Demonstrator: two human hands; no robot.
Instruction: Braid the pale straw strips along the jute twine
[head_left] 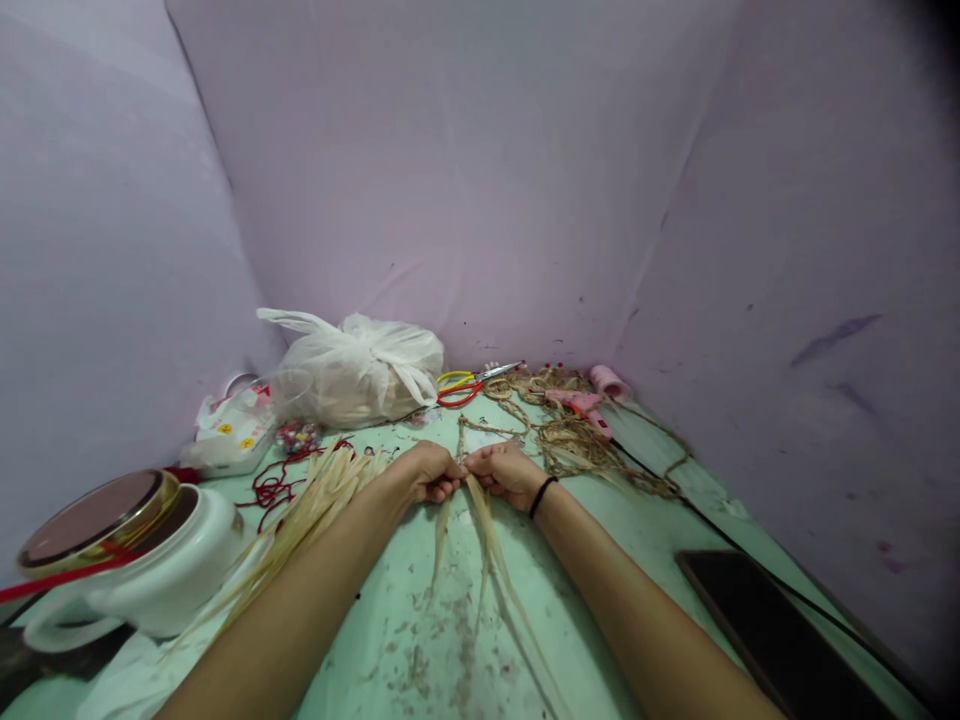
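My left hand and my right hand meet at the middle of a pale green table. Both are closed in a pinch on the top of a few pale straw strands, which trail toward me over the table. The right wrist wears a black band. A loose pile of the same straw strands lies just left of my left forearm.
A white plastic bag sits at the back. Scissors, jute twine and a pink glue gun lie behind my hands. A white pot stands left, red cord beside it, a dark phone right.
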